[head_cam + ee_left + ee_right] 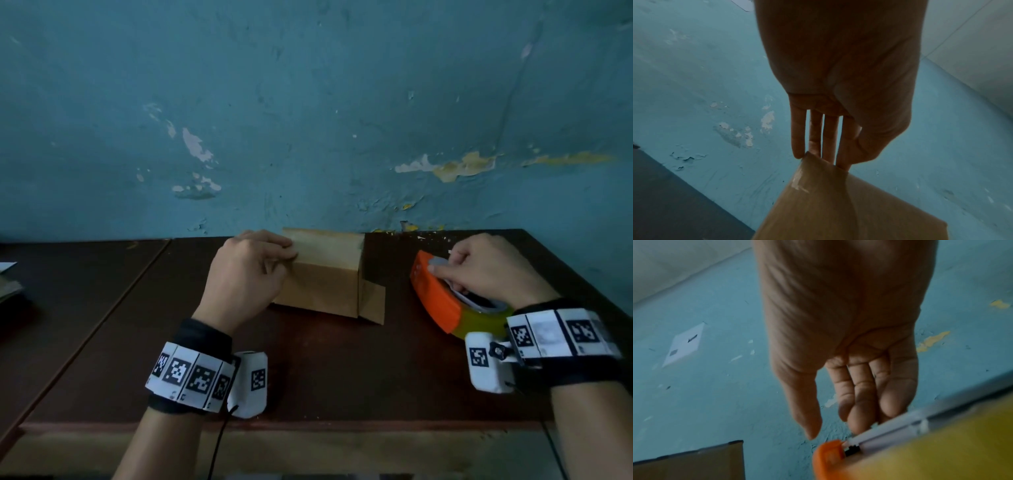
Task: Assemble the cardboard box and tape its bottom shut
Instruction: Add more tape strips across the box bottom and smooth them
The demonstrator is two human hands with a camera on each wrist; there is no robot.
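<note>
Standing upright at the back of the desk (325, 370), the cardboard box (325, 274) is being pinched at its top left corner by the left hand (246, 274). To its right, the right hand (489, 267) is curling its fingers over the orange tape dispenser (435, 298), thumb apart.

- Cardboard box (322, 284) — plain brown, standing upright on the dark table (325, 370) near the blue wall (308, 137). Its top is folded flat, and a narrow flap (372, 301) sticks out at its lower right.
- Tape dispenser (435, 298) — orange body around a yellowish roll of tape (479, 322), to the right of the box and apart from it.
</note>
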